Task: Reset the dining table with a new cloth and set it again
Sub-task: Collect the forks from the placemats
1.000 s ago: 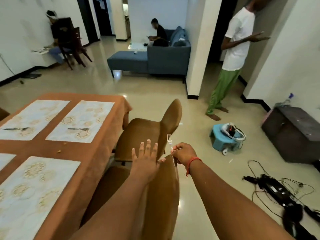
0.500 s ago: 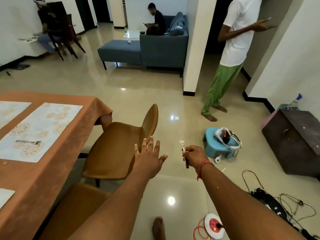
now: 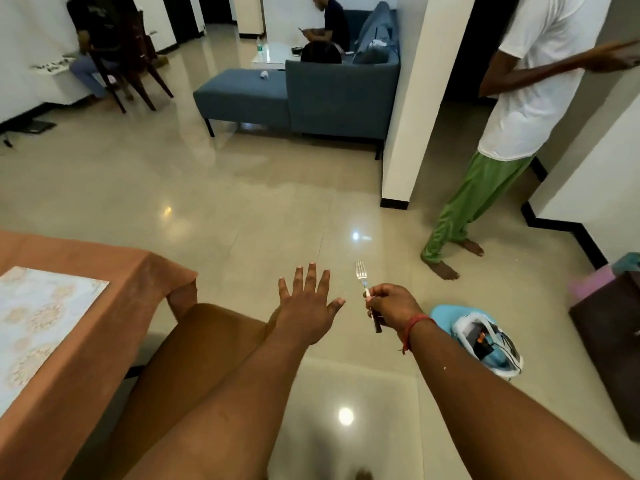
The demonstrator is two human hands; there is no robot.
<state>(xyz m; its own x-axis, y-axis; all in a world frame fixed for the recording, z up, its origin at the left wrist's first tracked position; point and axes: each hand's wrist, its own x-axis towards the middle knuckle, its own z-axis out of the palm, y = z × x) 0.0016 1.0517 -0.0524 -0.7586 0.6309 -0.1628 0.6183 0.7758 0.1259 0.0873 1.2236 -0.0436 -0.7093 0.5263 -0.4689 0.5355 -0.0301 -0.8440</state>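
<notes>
A: Taking the big things first: the surface sits at the lower left under its orange-brown cloth, with one pale patterned placemat lying flat on it near the corner. Just beside that corner is a tan chair, partly hidden by the left forearm.

B: So the cloth is already on. Which step would you say this is?

A: My reading is the setting-again part, cutlery in particular. The right hand is curled round the dark handle of a fork, tines pointing up and away, out over the bare floor and well apart from the cloth.

B: And the left hand?

A: Flat and spread, fingers straight, holding nothing. It hovers past the chair's far edge; whether it touches the chair I cannot tell.

B: What does the next move call for?

A: Probably carrying the fork to a place without one. No cutlery shows on the part of the placemat in view, but most of the surface is out of frame. The fork would want laying flat, tines away from the seat.

B: Anything in the way?

A: A standing person in green trousers is near on the right.
</notes>
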